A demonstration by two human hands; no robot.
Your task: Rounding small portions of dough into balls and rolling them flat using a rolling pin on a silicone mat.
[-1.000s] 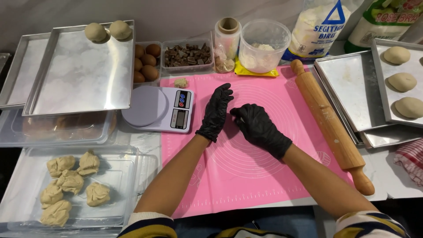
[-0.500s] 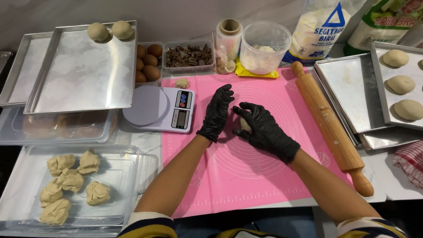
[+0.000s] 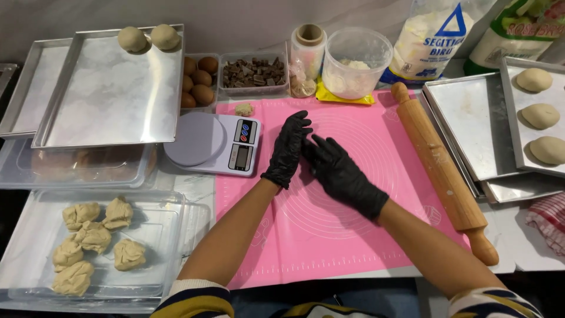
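I am keeping both black-gloved hands cupped together at the middle of the pink mat [image 3: 329, 235]: the left hand [image 3: 288, 150] is standing edge-on, and the right hand [image 3: 341, 174] is pressing against it. Whether anything is lying between them, I cannot tell. The digital scale [image 3: 212, 142] is sitting just left, the rolling pin [image 3: 441, 171] lying right, near the trays [image 3: 471, 123] of shaped dough.

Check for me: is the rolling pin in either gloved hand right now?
No, the rolling pin lies alone on the mat's right edge, while the left hand and right hand meet mid-mat.
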